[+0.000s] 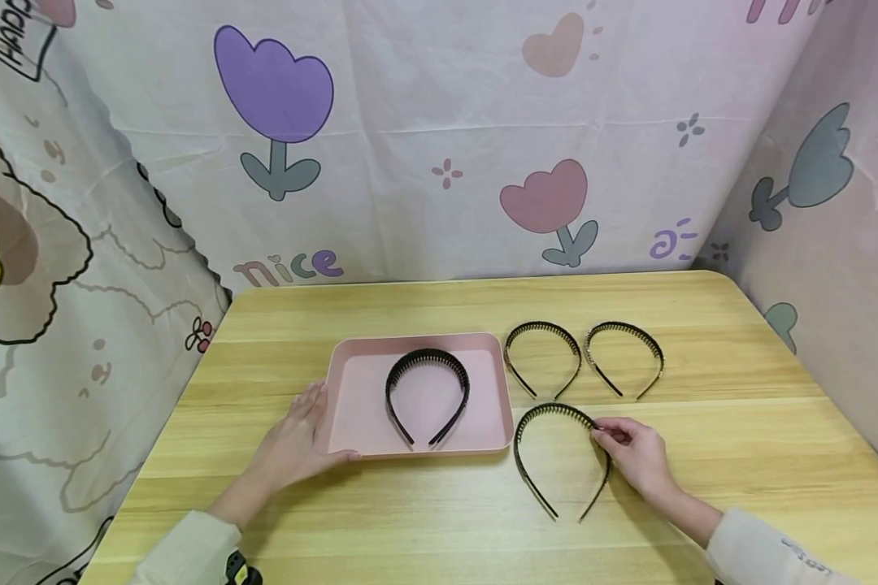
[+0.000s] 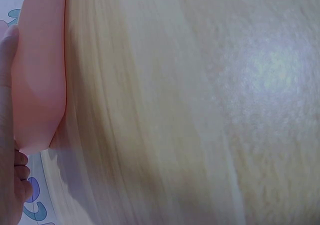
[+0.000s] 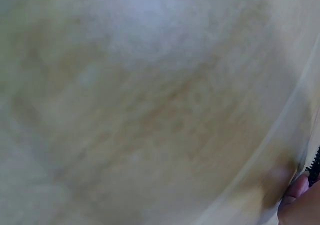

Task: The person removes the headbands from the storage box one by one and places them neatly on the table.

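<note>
At the pink tray's (image 1: 351, 398) near-left corner I saw the left hand (image 1: 296, 439) resting, fingers stretched along its side. Right of the tray, well apart from the other, the right hand (image 1: 632, 459) pinched a black headband (image 1: 556, 408). Two spare headbands (image 1: 543, 326) (image 1: 624, 327) lay right of the tray's far half; dark headwear (image 1: 428, 357) lay inside it, single or stacked I couldn't tell.
</note>
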{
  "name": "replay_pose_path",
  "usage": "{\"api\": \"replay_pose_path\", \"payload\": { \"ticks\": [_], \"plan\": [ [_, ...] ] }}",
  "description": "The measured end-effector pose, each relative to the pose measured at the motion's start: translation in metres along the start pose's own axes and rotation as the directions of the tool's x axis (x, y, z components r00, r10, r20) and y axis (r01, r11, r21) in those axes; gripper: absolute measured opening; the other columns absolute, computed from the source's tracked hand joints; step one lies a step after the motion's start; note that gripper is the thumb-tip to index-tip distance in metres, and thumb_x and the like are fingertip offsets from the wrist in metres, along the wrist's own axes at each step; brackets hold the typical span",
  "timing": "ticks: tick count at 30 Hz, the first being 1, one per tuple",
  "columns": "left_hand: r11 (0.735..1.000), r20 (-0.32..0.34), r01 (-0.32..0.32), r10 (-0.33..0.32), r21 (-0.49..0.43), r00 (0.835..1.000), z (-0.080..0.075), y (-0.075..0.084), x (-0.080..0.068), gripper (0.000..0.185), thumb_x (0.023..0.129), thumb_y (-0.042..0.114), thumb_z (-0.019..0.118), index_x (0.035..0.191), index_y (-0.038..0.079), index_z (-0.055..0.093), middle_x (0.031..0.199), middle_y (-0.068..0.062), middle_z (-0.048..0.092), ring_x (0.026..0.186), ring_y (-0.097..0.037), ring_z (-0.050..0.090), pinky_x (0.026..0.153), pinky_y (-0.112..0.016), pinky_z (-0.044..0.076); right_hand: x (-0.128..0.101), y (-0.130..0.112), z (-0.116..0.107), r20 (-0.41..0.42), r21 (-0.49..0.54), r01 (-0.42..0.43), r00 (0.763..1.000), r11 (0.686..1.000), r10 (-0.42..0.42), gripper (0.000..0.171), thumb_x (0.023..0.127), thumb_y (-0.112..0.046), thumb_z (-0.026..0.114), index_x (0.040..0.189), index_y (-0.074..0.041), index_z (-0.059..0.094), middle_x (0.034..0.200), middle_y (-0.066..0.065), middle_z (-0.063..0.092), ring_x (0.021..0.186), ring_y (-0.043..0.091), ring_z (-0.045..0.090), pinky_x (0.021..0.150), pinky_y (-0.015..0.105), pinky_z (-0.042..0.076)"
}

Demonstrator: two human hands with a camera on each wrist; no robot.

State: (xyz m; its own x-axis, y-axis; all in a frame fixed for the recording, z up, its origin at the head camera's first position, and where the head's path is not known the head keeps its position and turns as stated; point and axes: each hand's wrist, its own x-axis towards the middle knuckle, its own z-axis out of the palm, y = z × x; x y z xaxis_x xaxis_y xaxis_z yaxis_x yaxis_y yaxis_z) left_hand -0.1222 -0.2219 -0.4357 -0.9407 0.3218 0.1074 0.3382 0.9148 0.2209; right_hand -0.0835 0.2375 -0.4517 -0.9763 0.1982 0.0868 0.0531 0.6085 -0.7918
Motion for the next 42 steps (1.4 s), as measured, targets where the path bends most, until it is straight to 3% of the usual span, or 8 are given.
{"api": "replay_pose_path", "payload": {
  "ticks": [10,26,31,37,42],
  "plan": [
    [1.0,0.007,0.007,-0.007,-0.013,1.0,-0.001,0.0,0.0,0.112,0.066,0.064,0.068,0.139,-0.012,0.03,0.145,-0.028,0.031,0.134,-0.044,0.03,0.108,-0.054,0.033,-0.001,0.0,0.004,-0.048,-0.083,0.054,0.997,0.995,-0.058,0.009,0.075,0.002,0.069,0.083,0.005,0.07,0.072,0.013,0.069,0.057,-0.009,0.047,0.052,0.014,0.047],
    [1.0,0.002,0.004,-0.004,-0.003,1.0,0.0,0.0,-0.001,0.111,0.067,0.064,0.068,0.139,-0.012,0.03,0.146,-0.027,0.031,0.134,-0.044,0.03,0.107,-0.054,0.034,0.002,-0.006,0.0,-0.038,-0.087,0.02,0.999,0.996,-0.024,0.016,0.076,-0.003,0.071,0.087,0.008,0.069,0.073,0.013,0.068,0.057,-0.008,0.047,0.052,0.012,0.045],
    [1.0,0.009,0.012,-0.012,-0.011,1.0,0.0,0.0,-0.003,0.111,0.067,0.064,0.067,0.14,-0.011,0.028,0.146,-0.027,0.03,0.134,-0.045,0.03,0.106,-0.055,0.034,0.011,-0.013,-0.004,-0.077,-0.045,0.038,0.996,0.998,-0.042,0.018,0.079,-0.006,0.069,0.092,0.008,0.068,0.08,0.019,0.069,0.061,-0.013,0.048,0.055,0.007,0.045],
    [1.0,0.017,0.016,-0.016,-0.014,1.0,0.0,0.002,-0.003,0.11,0.068,0.063,0.067,0.14,-0.011,0.027,0.146,-0.027,0.03,0.134,-0.045,0.031,0.108,-0.054,0.033,0.024,-0.029,-0.005,-0.097,0.091,0.094,0.992,0.991,-0.085,0.021,0.083,-0.005,0.065,0.098,0.01,0.066,0.092,0.027,0.067,0.066,-0.016,0.05,0.058,0.003,0.047],
    [1.0,0.026,0.016,-0.016,0.003,1.0,-0.002,0.002,0.0,0.111,0.069,0.065,0.065,0.141,-0.01,0.026,0.147,-0.027,0.029,0.134,-0.045,0.03,0.107,-0.054,0.034,0.034,-0.046,0.001,-0.088,0.187,0.081,0.994,0.979,-0.065,0.022,0.084,-0.003,0.064,0.102,0.01,0.065,0.1,0.029,0.066,0.067,-0.016,0.053,0.06,0.005,0.049]
  ]
}}
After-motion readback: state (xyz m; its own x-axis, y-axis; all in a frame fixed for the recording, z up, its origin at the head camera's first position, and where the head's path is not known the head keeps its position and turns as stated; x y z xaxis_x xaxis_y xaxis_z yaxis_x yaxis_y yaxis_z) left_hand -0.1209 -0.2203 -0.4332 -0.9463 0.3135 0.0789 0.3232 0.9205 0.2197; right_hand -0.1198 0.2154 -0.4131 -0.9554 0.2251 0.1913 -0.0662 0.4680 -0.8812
